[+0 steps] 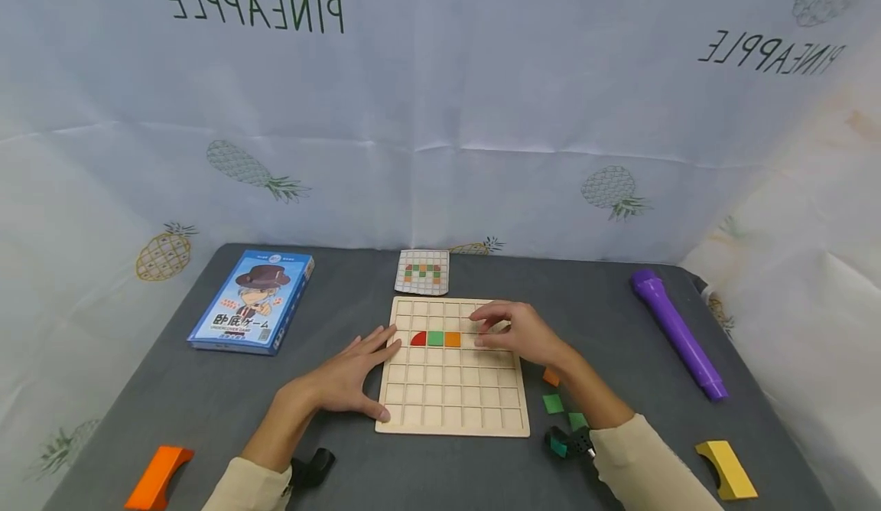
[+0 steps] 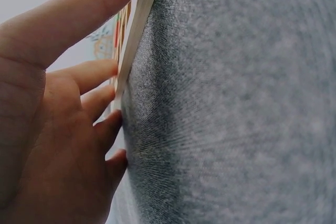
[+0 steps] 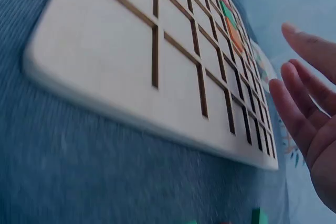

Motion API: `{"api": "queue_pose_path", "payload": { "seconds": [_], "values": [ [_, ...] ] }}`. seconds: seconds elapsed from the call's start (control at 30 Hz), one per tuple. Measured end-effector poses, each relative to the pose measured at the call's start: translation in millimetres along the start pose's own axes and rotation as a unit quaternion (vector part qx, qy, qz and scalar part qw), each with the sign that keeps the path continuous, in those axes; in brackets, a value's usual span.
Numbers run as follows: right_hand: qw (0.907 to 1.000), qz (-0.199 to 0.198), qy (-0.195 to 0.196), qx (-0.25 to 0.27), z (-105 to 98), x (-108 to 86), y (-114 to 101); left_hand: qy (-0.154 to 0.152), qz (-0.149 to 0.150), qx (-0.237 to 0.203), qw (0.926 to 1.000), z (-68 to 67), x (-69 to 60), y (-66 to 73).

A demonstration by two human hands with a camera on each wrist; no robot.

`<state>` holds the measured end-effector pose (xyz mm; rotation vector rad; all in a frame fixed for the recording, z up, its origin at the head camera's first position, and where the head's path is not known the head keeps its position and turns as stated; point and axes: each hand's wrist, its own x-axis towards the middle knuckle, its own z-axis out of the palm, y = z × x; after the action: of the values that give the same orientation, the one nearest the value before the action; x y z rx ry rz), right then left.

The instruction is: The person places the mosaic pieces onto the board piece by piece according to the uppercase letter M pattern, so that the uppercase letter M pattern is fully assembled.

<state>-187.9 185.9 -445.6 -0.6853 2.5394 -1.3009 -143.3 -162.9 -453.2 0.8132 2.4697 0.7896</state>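
A pale wooden grid board [image 1: 450, 396] lies on the grey table. In one of its upper rows sit a red quarter-round tile [image 1: 418, 339], a green square tile [image 1: 436, 339] and an orange square tile [image 1: 452, 340], side by side. My left hand [image 1: 340, 381] rests along the board's left edge with fingers spread and the thumb at the lower left corner. Over the board's upper right part is my right hand [image 1: 516, 331], thumb and fingers apart. The right wrist view shows nothing between those fingers [image 3: 296, 95]. A small pattern card [image 1: 422, 272] lies just behind the board.
Loose orange [image 1: 551, 376] and green tiles [image 1: 553, 404] lie right of the board, partly hidden by the right forearm. A blue game box [image 1: 255, 301] is at back left, a purple flashlight-like tube [image 1: 677, 333] at right. Orange [image 1: 158, 477] and yellow arch blocks [image 1: 733, 473] flank the front.
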Motion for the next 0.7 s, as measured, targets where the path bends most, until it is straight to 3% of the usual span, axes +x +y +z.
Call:
{"api": "queue_pose_path", "payload": {
  "seconds": [0.37, 0.7],
  "values": [
    [0.9995, -0.018, 0.025, -0.011, -33, -32.0, 11, -0.003, -0.001, -0.004, 1.0000, 0.4, 0.7, 1.5],
    [0.9969, -0.004, 0.062, -0.050, -62, -51.6, 21, -0.001, -0.008, -0.001, 1.0000, -0.1, -0.3, 0.4]
  ]
}}
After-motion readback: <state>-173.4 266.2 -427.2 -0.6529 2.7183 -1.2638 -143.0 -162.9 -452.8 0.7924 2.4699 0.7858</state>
